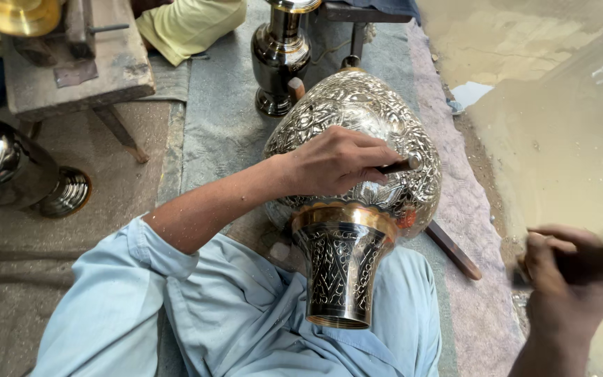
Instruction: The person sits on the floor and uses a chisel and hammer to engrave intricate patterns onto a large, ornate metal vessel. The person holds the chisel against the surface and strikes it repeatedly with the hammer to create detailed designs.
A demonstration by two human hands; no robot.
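At the far left, a dark polished metal vessel is lying on its side on the ground, beside a worn wooden bench. Moving right, the person's left arm, in a rolled pale blue sleeve, is reaching across the lap. The left hand is resting on a large engraved silver-coloured vase, its fingers curled together and pinching a thin dark chisel whose tip is touching the vase's patterned belly. The vase is lying tilted across the person's lap, its dark flared neck with a brass band pointing toward the camera. Behind it, a smaller dark vase is standing upright on a grey mat. At the far right, the right hand is raised well apart from the vase, fingers wrapped tightly around a blurred dark handle; what tool it belongs to cannot be told.
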